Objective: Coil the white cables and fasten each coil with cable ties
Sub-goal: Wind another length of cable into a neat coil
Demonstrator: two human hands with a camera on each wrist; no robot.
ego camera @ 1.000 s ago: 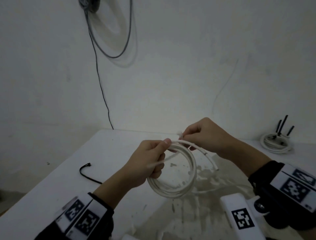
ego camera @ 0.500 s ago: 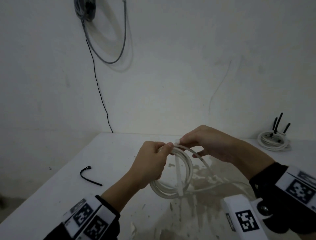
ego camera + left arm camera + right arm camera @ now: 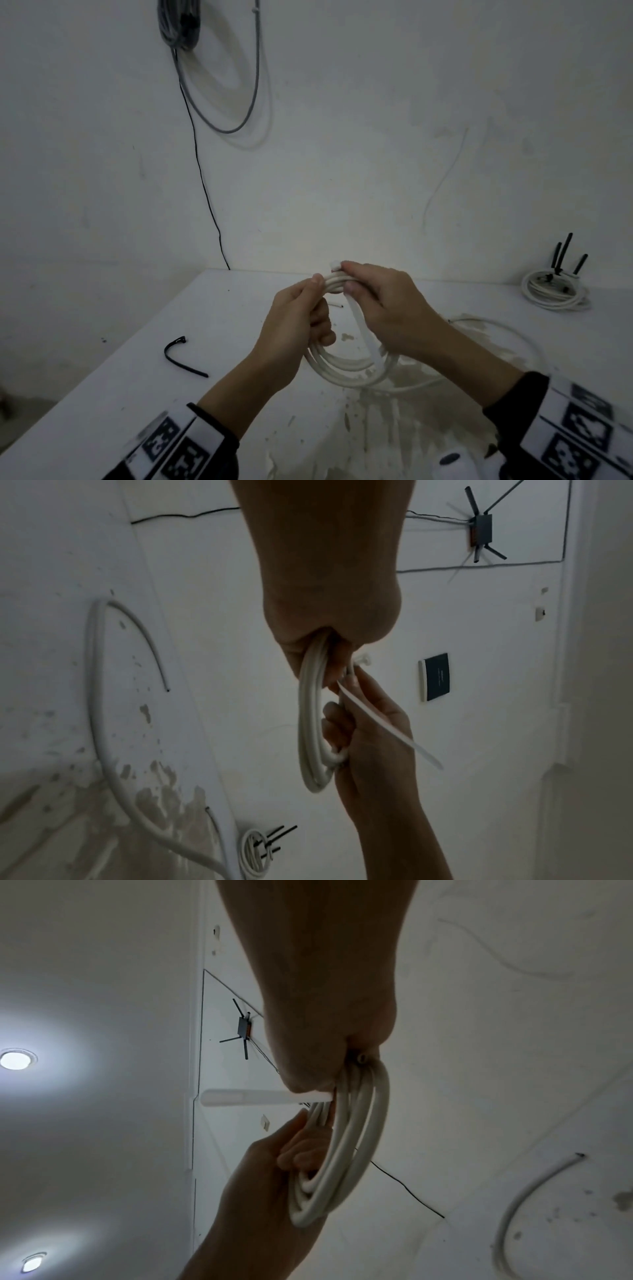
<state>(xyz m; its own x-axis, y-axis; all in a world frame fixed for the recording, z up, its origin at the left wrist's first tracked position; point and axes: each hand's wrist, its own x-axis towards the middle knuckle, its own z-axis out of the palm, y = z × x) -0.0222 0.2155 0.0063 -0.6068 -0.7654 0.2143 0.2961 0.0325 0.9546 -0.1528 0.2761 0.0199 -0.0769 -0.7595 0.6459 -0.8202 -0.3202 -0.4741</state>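
A white cable coil (image 3: 346, 373) hangs upright above the table between both hands. My left hand (image 3: 320, 301) grips the coil's left side, thumb on top; in the left wrist view the coil (image 3: 308, 723) runs out of that fist. My right hand (image 3: 347, 275) pinches a white cable tie (image 3: 363, 329) at the top of the coil, and its other fingers curl round the strands. The tie's head (image 3: 335, 265) stands above the strands and its strap hangs down across the loop. The strap (image 3: 257, 1097) sticks out sideways in the right wrist view.
A black cable tie (image 3: 181, 356) lies on the white table (image 3: 137, 377) to the left. A loose white cable (image 3: 496, 329) curves over the table on the right. A bound white coil with black ties (image 3: 555, 291) sits at the far right. Grey cable (image 3: 219, 85) hangs on the wall.
Both hands have drawn closer together at the top of the coil. The tie strap now hangs down across the loop, and the strands are bunched tighter.
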